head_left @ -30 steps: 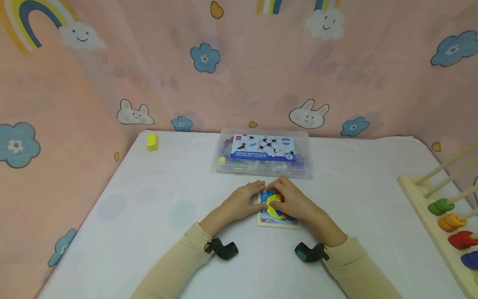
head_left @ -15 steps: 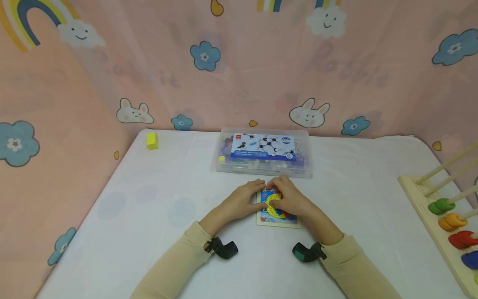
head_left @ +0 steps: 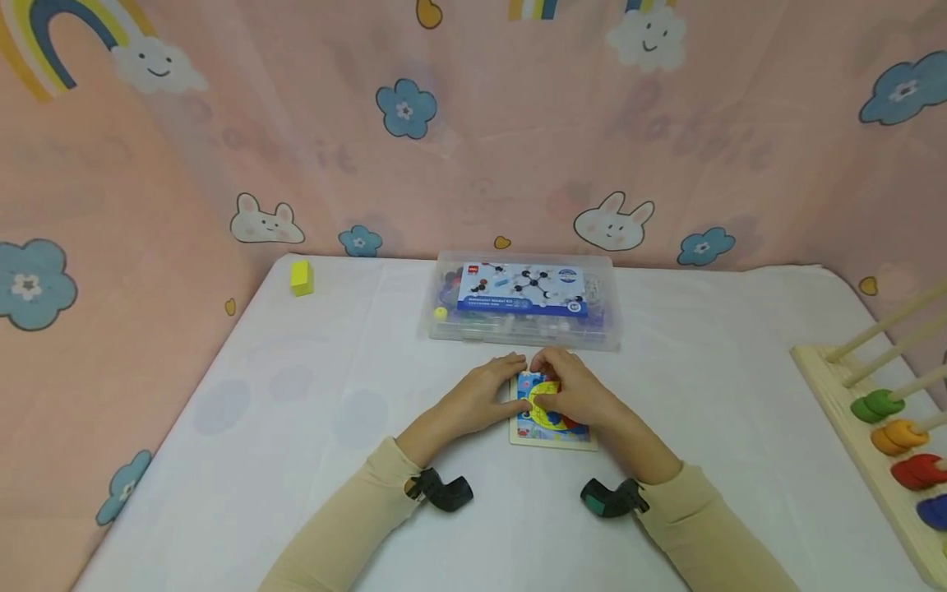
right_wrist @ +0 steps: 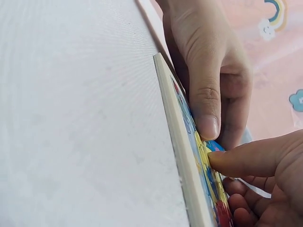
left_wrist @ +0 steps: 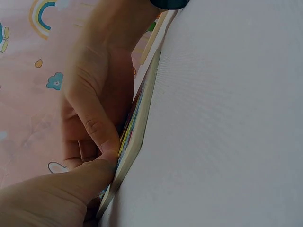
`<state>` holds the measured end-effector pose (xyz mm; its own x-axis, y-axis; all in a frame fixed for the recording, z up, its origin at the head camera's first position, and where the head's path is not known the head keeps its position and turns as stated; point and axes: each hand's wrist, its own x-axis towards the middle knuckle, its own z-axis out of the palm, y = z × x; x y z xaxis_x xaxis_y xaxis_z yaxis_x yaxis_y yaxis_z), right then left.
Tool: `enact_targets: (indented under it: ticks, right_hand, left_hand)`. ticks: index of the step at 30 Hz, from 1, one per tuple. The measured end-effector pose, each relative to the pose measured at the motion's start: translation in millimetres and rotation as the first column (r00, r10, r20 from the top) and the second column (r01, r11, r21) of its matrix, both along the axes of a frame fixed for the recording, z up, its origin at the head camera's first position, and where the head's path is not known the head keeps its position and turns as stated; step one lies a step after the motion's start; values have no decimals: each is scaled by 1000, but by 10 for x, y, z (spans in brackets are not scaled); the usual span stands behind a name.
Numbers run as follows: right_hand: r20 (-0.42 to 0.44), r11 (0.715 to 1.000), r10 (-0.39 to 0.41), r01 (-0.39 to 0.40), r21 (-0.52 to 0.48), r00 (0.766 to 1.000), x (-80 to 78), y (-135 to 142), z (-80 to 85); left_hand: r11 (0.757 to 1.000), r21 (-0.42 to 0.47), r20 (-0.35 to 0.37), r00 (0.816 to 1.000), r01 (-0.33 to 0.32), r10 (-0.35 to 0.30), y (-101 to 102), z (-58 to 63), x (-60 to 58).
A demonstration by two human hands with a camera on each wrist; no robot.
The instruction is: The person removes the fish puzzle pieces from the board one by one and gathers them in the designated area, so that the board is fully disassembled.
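Note:
A small wooden jigsaw puzzle (head_left: 556,442) lies on the white table in the head view, its picture showing a yellow moon on blue. My left hand (head_left: 477,400) rests along its left side, fingers stretched toward the far edge and thumb on the face. Across the upper part, my right hand (head_left: 580,395) curls its fingers and thumb about a blue puzzle piece (right_wrist: 216,145). That piece looks slightly raised in the right wrist view, and the fingers partly hide it. Both thumbs come close together in the left wrist view, over the puzzle's pale edge (left_wrist: 137,142).
Behind the hands stands a clear plastic case (head_left: 518,329) with a molecular model kit label. A yellow block (head_left: 302,278) sits at the far left. Along the right edge is a wooden peg frame (head_left: 836,386) with coloured beads. A pink printed cloth (head_left: 473,140) hangs behind the table.
Both hands stay at the puzzle. The right fingers shift very slightly, and a bit more blue shows at the puzzle's top. The head view tilts slightly.

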<state>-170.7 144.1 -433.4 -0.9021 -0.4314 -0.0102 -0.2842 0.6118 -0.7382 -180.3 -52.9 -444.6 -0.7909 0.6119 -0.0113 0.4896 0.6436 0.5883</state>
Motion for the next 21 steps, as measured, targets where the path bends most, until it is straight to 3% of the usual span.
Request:
enact_targets:
  ticks: [11, 21]
  right_hand:
    - [-59, 995, -93, 92, -27, 994, 64, 7, -33]
    - [-84, 996, -79, 81, 23, 993, 56, 45, 10]
  left_hand:
    - [1000, 9, 3, 1000, -1, 1, 6, 8, 1]
    - [999, 46, -8, 1000, -3, 3, -5, -35, 6]
